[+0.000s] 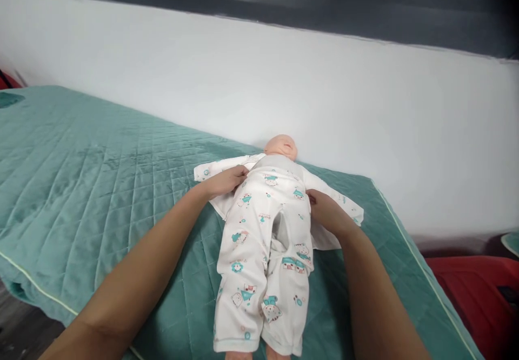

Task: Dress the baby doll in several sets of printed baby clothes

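Observation:
A baby doll (pixel 280 147) lies on its back, head toward the wall and feet toward me. It wears white printed baby pants (pixel 247 241), pulled high over its torso, with an opening at the crotch. A white baby jacket (pixel 338 200) lies spread beneath it, sleeves out to both sides. At the doll's side on the left, my left hand (pixel 229 180) is closed on the upper edge of the pants. My right hand (pixel 326 211) has its fingers closed at the pants' other side, lower down. The fingertips of both hands are partly hidden by cloth.
A green quilted cover (pixel 101 160) lies under the doll, its piped edge running along the front and right. Behind it rises a white wall (pixel 243 79) with a dark ledge (pixel 284 8) above. Something red (pixel 478 295) stands beyond the right edge.

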Motion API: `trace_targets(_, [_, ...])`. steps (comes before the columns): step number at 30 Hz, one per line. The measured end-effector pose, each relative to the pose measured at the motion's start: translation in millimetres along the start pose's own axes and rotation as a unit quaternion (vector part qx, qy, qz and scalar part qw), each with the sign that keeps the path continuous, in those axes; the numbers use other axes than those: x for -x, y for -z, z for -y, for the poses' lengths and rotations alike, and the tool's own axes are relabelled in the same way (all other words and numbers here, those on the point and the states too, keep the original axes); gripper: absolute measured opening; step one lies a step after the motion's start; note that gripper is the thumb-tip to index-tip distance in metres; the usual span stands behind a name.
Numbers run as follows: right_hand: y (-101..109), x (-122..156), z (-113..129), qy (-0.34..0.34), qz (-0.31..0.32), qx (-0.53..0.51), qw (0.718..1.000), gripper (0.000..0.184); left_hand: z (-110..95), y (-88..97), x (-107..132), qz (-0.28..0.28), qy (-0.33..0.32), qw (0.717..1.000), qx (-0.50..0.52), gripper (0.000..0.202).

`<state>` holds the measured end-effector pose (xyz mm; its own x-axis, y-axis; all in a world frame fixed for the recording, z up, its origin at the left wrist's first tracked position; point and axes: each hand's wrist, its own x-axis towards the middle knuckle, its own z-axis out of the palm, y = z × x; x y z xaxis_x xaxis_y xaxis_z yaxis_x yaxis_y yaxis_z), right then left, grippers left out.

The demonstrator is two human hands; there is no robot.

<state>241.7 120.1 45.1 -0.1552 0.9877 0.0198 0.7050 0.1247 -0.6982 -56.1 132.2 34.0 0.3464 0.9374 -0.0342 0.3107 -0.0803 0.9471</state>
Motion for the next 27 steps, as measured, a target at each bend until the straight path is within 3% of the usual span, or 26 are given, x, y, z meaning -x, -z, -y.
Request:
trace_targets(4, [0.0,6.1,-0.3,-0.017,0.026,-0.111,0.993,0.02,-1.3,4.9,5.8,0.077,0.002,0.993,0.087,0.033])
trace_targets(8, [-7.5,5.3,-9.8,-0.018,0.02,-0.174,0.984,0.022,0.8,6.9,5.0,0.091,0.008,0.989,0.113,0.043])
trace_targets(17, [-20.6,1.9,-25.4,-0.018,0.006,-0.257,0.966,0.022,-3.4,-6.1,6.7,-0.021,0.014,0.999,0.023,0.026])
trace_targets(24, [-21.8,-2.2,-25.9,-0.002,-0.014,-0.184,0.983,0.019,-2.0,-15.9,-3.7,-0.13,0.014,0.989,-0.064,0.01])
trace_targets(27, [-22.6,-5.2,-22.8,0.005,-0.045,-0.135,0.99,0.015,1.2,-16.2,-9.5,-0.133,0.001,0.985,-0.105,0.009])
